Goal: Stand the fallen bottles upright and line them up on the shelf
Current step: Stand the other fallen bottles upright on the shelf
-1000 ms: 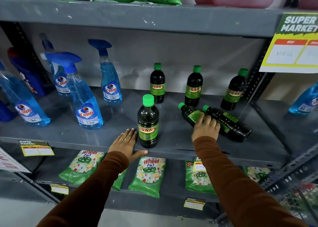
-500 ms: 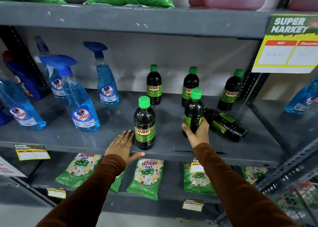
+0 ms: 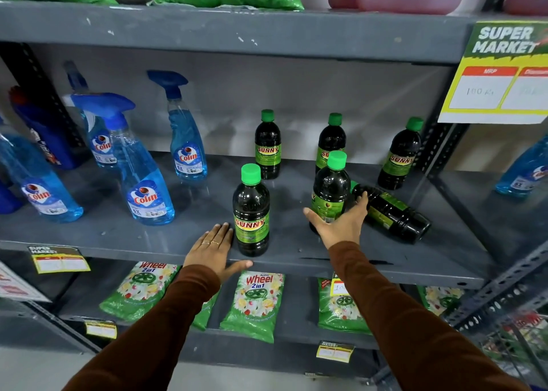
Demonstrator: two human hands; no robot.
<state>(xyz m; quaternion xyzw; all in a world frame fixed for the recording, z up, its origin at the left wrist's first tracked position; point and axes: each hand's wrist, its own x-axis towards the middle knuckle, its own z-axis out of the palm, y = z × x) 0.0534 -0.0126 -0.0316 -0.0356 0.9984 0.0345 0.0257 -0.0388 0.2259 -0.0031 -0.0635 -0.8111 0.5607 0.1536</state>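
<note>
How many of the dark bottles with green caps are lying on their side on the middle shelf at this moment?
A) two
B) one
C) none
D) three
B: only the fallen bottle lies on its side, to the right of the right hand; the other five dark bottles stand upright.

Single head view, close, facing forward and down onto grey shelf [image 3: 184, 236] front
</note>
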